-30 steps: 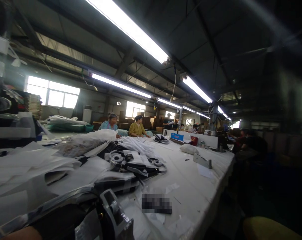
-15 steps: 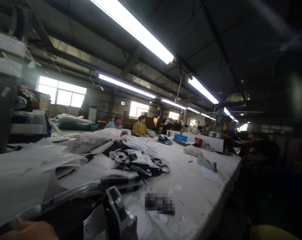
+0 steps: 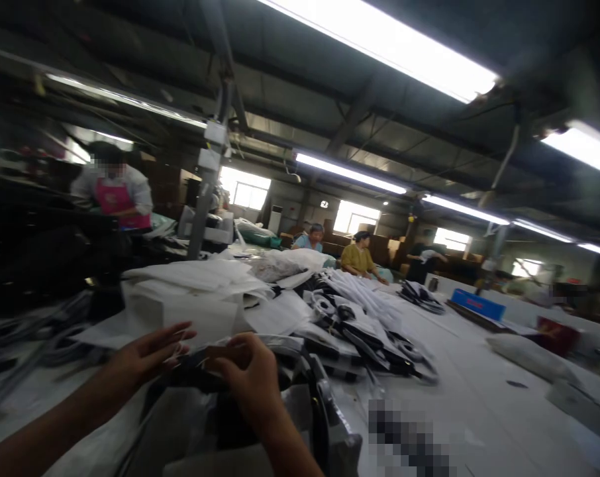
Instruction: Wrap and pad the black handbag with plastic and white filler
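In the head view my left hand [image 3: 155, 352] is raised over a dark bag, its fingers stretched forward with a thin white string [image 3: 181, 344] looped at their tips. Beside it, my right hand [image 3: 254, 374] pinches a small brown tag [image 3: 221, 358] between thumb and fingers. Both hands are slightly blurred. Below them lies the black bag [image 3: 230, 417], with grey trim and pale sheets or film over parts of it. A grey tape dispenser [image 3: 337, 424] stands against the bag's right side.
White sheets [image 3: 181, 298] and a pile of black-and-white bags [image 3: 350, 324] cover the table beyond. To the right are a blue box [image 3: 477, 305] and a white pouch [image 3: 521, 354]. Several people sit or stand farther back, one in a pink apron [image 3: 112, 202]. A post [image 3: 200, 218] rises at left.
The view has swung left. Both my hands are now in sight over the bag, with the brown tag in the right; earlier only part of one hand showed at the lower left.
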A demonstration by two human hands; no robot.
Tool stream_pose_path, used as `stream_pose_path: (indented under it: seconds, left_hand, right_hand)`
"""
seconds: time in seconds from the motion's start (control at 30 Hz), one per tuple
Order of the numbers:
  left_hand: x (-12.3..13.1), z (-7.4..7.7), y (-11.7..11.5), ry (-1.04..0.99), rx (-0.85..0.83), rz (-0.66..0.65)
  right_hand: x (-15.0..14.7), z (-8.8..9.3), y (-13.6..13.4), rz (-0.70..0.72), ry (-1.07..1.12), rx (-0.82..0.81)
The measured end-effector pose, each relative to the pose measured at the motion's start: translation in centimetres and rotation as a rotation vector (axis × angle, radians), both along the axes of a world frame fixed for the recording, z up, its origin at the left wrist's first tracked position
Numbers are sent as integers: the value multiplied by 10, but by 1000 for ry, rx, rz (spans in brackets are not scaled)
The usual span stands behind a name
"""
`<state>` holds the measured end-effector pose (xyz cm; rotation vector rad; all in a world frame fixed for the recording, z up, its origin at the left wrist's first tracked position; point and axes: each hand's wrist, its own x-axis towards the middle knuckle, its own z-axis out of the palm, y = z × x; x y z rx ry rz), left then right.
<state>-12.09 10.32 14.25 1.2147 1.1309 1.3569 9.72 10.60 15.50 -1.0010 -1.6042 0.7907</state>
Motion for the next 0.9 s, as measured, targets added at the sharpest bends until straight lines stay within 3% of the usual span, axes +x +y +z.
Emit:
stream_pose_path:
  seconds: [0.07, 0.2, 0.3, 0.5, 0.7, 0.8, 0.9]
  left_hand:
    - [4, 2, -3, -55, 17, -40]
    - [9, 4, -4, -44, 52, -58]
    - [10, 4, -5, -57, 90, -63]
    - [20, -4, -1, -67, 175, 46]
    - [8, -13, 14, 107, 135, -200]
    - [10, -15, 14, 194, 208, -46]
    - [20, -19, 11, 159, 253, 75]
  right_hand:
    - [-4, 2, 0, 112, 191, -49]
    - [-8, 0, 0, 108, 253, 13]
    - [-4, -5, 1, 44, 119, 67]
    - [2, -4, -6, -117, -218, 168]
    - [-20, 5, -4, 70, -88, 213]
    - [-24, 9, 0, 73, -153, 232]
    - [-21, 13, 3, 98, -210, 255]
